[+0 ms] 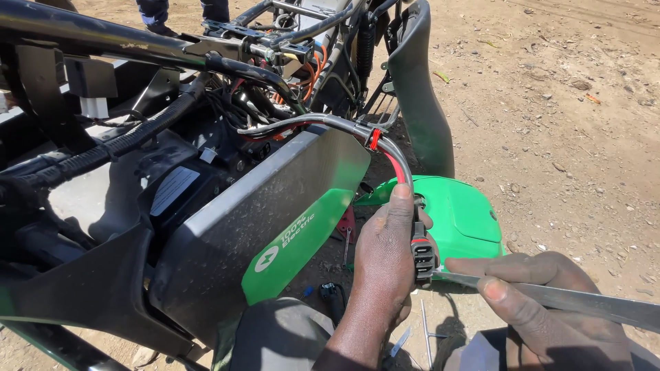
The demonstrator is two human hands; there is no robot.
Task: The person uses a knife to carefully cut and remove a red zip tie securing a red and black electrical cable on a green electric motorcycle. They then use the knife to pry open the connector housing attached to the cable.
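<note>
My left hand (386,257) grips a black cable connector (423,255) at the end of a grey and red cable (392,154) that loops out of an opened electric motorbike. My right hand (536,292) holds a flat metal blade (584,301) whose tip touches the underside of the connector. The cable is bound with a red tie (374,138) near the frame.
A grey and green battery case (268,213) fills the bike's middle, under black frame tubes (124,42) and wiring. A green body panel (460,216) lies on the dirt ground (570,137) behind my hands. A black mudguard (419,96) stands upright. Small tools lie below. Another person's feet (161,17) show at the top.
</note>
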